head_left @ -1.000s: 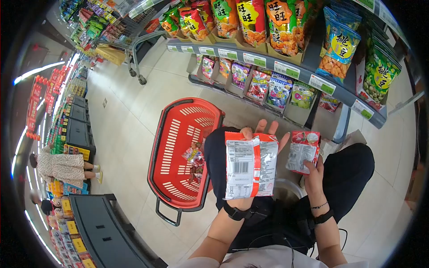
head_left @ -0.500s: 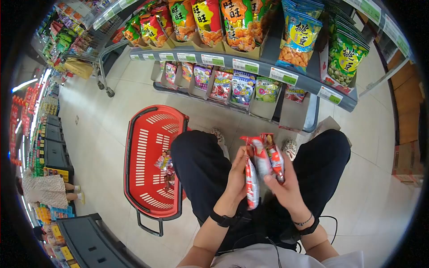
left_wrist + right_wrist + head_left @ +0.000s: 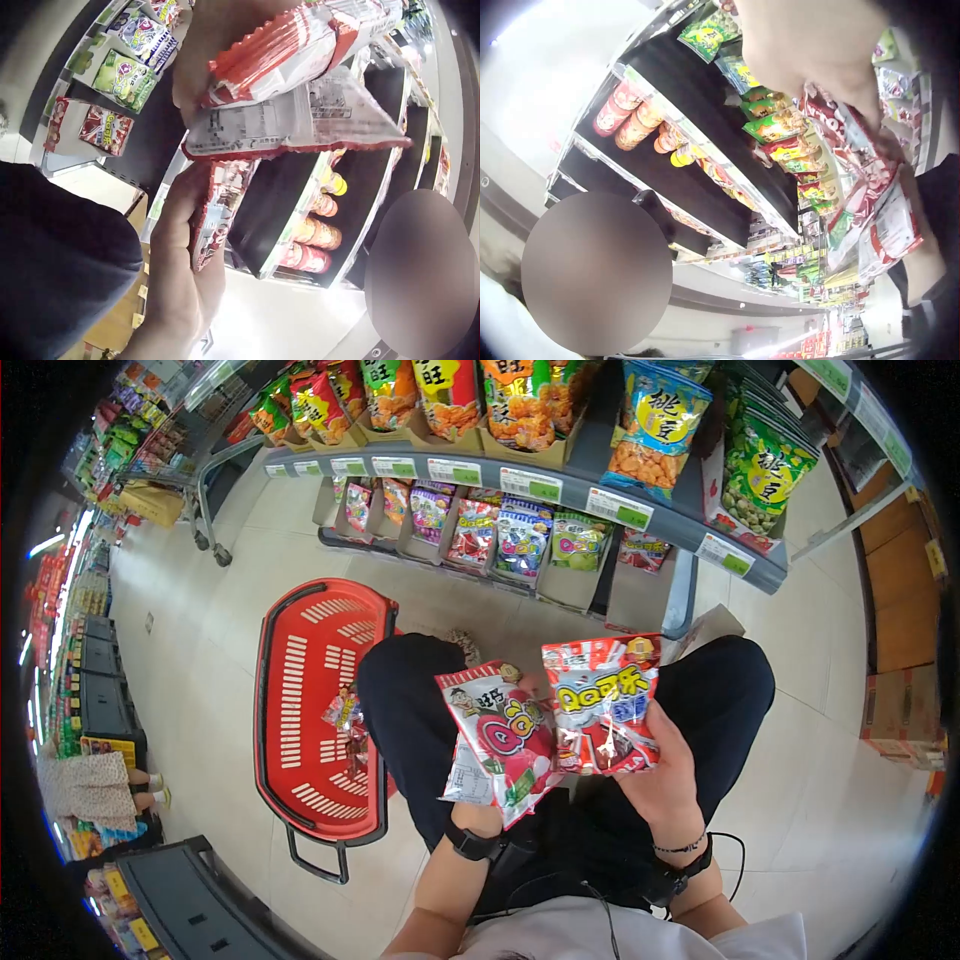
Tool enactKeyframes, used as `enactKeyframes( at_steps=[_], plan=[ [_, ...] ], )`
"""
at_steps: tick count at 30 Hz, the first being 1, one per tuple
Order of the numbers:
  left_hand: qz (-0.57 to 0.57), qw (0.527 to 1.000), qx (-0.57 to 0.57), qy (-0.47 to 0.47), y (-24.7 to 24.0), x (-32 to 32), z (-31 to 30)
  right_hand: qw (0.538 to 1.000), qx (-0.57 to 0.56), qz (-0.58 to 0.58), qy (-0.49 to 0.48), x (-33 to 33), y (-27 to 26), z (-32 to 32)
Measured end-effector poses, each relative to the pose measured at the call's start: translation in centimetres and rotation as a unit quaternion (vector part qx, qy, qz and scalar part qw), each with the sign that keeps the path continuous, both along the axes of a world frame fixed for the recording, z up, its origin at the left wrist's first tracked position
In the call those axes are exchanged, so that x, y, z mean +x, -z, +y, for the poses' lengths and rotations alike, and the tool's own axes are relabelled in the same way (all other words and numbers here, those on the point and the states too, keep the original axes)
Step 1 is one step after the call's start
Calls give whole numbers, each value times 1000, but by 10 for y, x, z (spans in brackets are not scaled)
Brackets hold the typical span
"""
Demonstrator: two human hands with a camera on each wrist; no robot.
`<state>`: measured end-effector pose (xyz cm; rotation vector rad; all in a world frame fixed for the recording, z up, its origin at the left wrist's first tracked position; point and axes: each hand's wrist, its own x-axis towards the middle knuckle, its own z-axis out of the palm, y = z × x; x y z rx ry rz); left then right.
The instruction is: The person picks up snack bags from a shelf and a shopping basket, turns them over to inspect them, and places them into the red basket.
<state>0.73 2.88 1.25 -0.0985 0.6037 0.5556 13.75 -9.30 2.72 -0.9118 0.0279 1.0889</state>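
In the head view, my left hand point(image 3: 201, 56), mostly hidden behind its packets there, grips a white and pink QQ gummy candy bag point(image 3: 512, 735) with its front up. A second packet point(image 3: 466, 778) peeks out behind it, white printed side showing. My right hand point(image 3: 672, 775) pinches a red cola QQ gummy candy bag point(image 3: 603, 705) at its right edge, thumb along the side. The two fronts stand side by side over the lap, their edges meeting. The left wrist view shows the cola bag edge-on in the right hand, below the left hand's packets.
A red shopping basket point(image 3: 268, 710) stands on the floor left of the knees, with several candy packets point(image 3: 350, 728) inside. Ahead is a shelf point(image 3: 560, 478) of snack bags above a low row of gummy bags point(image 3: 522, 540). A cart point(image 3: 205, 490) and another person point(image 3: 95, 790) are at left.
The packets' printed backs faced up at first, then the hands brought them together edge-on. Now they are spread with the colourful fronts up. The view has shifted, moving the basket left in frame.
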Motion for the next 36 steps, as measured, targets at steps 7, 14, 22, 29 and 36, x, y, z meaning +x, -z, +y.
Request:
enactKeyframes(
  at_steps=[7, 14, 22, 29, 36],
  plan=[
    [-220, 976, -9, -3, -7, 8, 0, 984, 103, 145, 15, 2, -20, -1],
    [-288, 956, 3, 60, 35, -1, -5, 986, 109, 122, 20, 6, -36, -2],
    [-93, 995, 36, 25, 4, 5, 2, 993, 74, 21, 95, 5, -33, -2],
    [204, 962, 172, 52, 35, 4, 8, 993, 96, -57, -30, 28, -15, -40],
    [107, 976, 188, 34, 11, 13, 10, 936, 22, -208, -283, 24, -22, -19]
  ],
)
